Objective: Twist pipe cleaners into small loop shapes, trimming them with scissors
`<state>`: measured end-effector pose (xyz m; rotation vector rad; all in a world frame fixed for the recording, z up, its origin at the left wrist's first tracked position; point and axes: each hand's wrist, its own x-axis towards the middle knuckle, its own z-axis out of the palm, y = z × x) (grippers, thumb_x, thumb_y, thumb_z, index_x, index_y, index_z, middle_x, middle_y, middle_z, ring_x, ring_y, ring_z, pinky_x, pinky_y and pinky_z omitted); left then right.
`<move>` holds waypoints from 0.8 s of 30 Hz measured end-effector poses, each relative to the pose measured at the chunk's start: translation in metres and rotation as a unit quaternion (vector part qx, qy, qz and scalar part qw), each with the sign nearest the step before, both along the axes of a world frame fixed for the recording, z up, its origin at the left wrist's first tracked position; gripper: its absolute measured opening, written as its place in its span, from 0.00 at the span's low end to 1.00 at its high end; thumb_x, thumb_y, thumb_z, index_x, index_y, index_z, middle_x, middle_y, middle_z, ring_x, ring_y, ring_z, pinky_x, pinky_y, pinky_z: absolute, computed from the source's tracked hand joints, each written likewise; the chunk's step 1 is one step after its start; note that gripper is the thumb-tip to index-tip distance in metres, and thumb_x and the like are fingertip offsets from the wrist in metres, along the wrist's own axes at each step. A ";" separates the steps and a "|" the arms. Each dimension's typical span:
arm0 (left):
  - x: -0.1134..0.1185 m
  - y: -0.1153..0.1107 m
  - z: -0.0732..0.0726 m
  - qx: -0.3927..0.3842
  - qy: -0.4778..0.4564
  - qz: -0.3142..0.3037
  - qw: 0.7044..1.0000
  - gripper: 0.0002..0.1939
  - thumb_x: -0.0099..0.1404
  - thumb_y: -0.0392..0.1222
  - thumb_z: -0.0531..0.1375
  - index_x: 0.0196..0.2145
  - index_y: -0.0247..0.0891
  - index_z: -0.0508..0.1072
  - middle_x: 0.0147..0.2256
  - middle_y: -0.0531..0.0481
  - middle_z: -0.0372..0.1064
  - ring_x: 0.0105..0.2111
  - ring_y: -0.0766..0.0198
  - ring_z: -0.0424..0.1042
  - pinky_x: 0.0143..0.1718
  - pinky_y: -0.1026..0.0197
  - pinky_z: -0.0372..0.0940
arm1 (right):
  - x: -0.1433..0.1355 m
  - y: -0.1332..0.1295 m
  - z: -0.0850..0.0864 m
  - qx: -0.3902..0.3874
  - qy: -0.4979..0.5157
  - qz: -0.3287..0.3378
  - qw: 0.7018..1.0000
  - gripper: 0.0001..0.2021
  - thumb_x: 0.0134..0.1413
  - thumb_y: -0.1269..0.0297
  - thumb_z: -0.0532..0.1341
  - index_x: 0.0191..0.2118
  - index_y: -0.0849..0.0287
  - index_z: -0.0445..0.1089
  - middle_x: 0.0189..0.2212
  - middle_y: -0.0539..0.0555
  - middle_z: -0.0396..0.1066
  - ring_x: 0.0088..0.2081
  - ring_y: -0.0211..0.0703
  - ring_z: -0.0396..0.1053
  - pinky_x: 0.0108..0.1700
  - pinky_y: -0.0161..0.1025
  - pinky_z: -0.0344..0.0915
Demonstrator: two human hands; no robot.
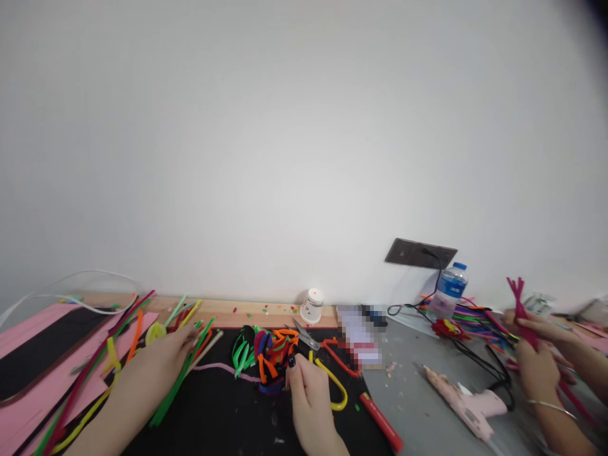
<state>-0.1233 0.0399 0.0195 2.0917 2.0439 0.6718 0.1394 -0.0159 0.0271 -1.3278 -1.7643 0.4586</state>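
My left hand (164,358) reaches over a bunch of green pipe cleaners (178,386) with orange and tan strips beside them; its fingertips are mostly hidden behind the back of the hand. Closed near the middle, my right hand (308,386) has dark nails and touches the lower right of a multicoloured bundle (273,354) of orange, blue and purple pipe cleaners. What its fingers pinch is hidden. A green looped bundle (243,354) lies left of it. Scissors (308,341) rest just behind my right hand, near a bent yellow pipe cleaner (339,386).
A paper cup (311,306) stands by the wall. To the right are a red tube (380,421), a pink glue gun (468,402) and a water bottle (448,291). Another person's hands (536,361) hold magenta pipe cleaners at far right. Pink sheets (28,418) lie left.
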 end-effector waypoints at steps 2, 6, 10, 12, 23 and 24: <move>0.000 0.000 0.001 -0.015 0.024 0.001 1.000 0.18 0.63 0.41 0.43 0.44 0.37 0.68 0.33 0.41 0.74 0.37 0.51 0.72 0.36 0.56 0.63 | 0.000 0.000 0.000 0.003 0.002 -0.003 1.000 0.16 0.60 0.63 0.43 0.20 0.57 0.49 0.18 0.47 0.53 0.21 0.35 0.52 0.23 0.33 0.46; 0.004 -0.001 0.003 -0.003 0.039 0.009 0.999 0.21 0.64 0.43 0.41 0.49 0.39 0.65 0.46 0.40 0.69 0.44 0.47 0.69 0.38 0.53 0.64 | 0.000 0.000 -0.002 0.009 0.000 -0.004 1.000 0.16 0.60 0.64 0.44 0.20 0.58 0.49 0.18 0.46 0.53 0.21 0.34 0.52 0.23 0.33 0.45; 0.008 -0.002 0.004 0.080 0.035 -0.007 0.996 0.20 0.64 0.41 0.41 0.50 0.36 0.63 0.52 0.40 0.63 0.53 0.50 0.60 0.46 0.54 0.61 | 0.001 0.000 -0.003 0.004 -0.007 -0.005 1.000 0.16 0.60 0.63 0.44 0.21 0.58 0.49 0.18 0.46 0.53 0.21 0.34 0.52 0.23 0.33 0.45; 0.008 -0.001 0.003 0.098 0.035 -0.013 0.994 0.20 0.64 0.39 0.41 0.49 0.34 0.64 0.51 0.38 0.63 0.53 0.49 0.59 0.48 0.52 0.59 | 0.001 0.000 -0.003 0.003 -0.009 -0.005 1.000 0.16 0.60 0.63 0.43 0.21 0.58 0.49 0.18 0.47 0.53 0.21 0.35 0.52 0.24 0.34 0.46; 0.002 0.004 -0.002 0.116 0.021 -0.040 0.992 0.20 0.62 0.41 0.43 0.41 0.34 0.72 0.35 0.41 0.67 0.39 0.54 0.67 0.42 0.56 0.63 | 0.001 0.002 -0.001 0.003 0.012 0.006 1.000 0.17 0.60 0.63 0.44 0.20 0.58 0.49 0.17 0.46 0.51 0.21 0.34 0.50 0.23 0.34 0.45; 0.002 0.005 -0.005 0.112 0.026 -0.033 0.993 0.20 0.62 0.40 0.43 0.40 0.35 0.73 0.35 0.41 0.68 0.40 0.53 0.67 0.42 0.56 0.63 | 0.001 0.002 -0.001 0.002 0.011 0.005 1.000 0.17 0.60 0.62 0.43 0.20 0.58 0.49 0.18 0.46 0.51 0.21 0.34 0.50 0.23 0.34 0.45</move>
